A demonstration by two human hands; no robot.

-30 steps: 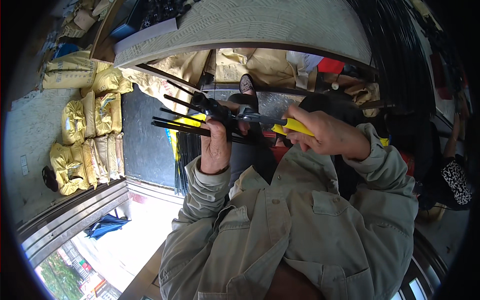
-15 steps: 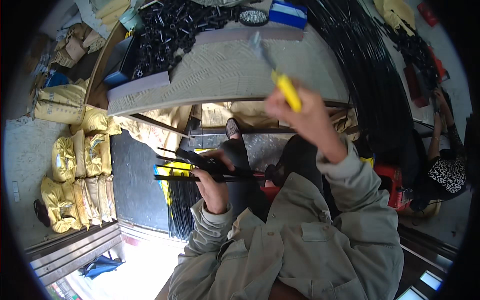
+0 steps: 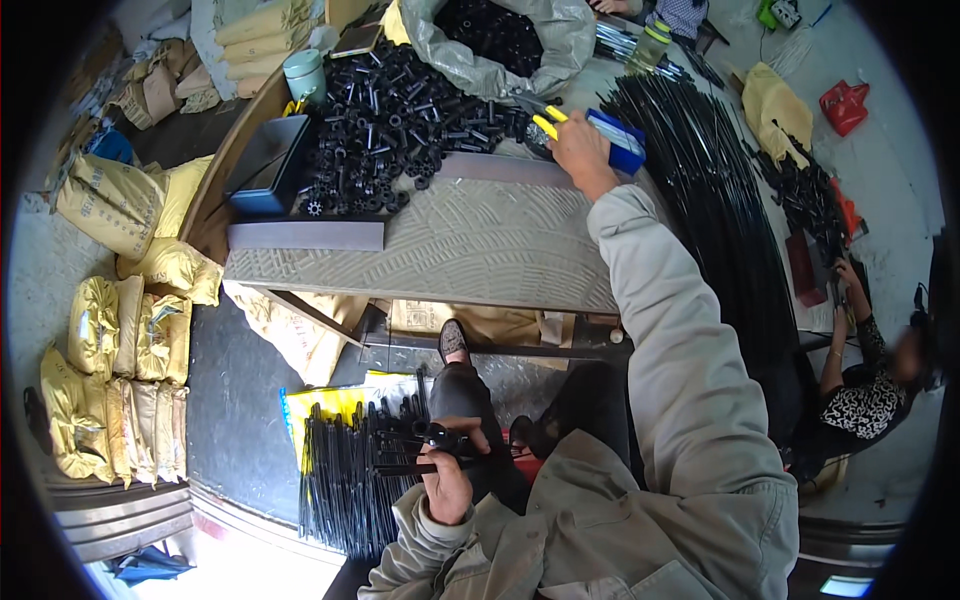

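Observation:
My right hand (image 3: 583, 155) is stretched far over the table, closed on yellow-handled pliers (image 3: 547, 122). Their grey jaws point toward the heap of black parts, and the hand is right beside a blue box (image 3: 622, 150). Low in front of my body, my left hand (image 3: 450, 485) is wrapped round a black part with several thin rods (image 3: 405, 468) sticking out to the left. Just beyond it, a bundle of thin black rods (image 3: 340, 480) lies on a yellow bag (image 3: 345, 405). How the rods join the held part is too small to tell.
A big heap of small black tubular parts (image 3: 380, 125) covers the table's (image 3: 480, 240) far left, beside a blue-black bin (image 3: 268, 165). Behind stands an open sack (image 3: 575, 50). Long black rods (image 3: 690, 180) lie at right. Yellow sacks (image 3: 95, 320) stack left; a co-worker (image 3: 865, 400) sits at right.
My right hand has moved forward with the pliers, from above the near table edge to the blue box. My left hand, still holding the black part, sits lower in the view, which has shifted.

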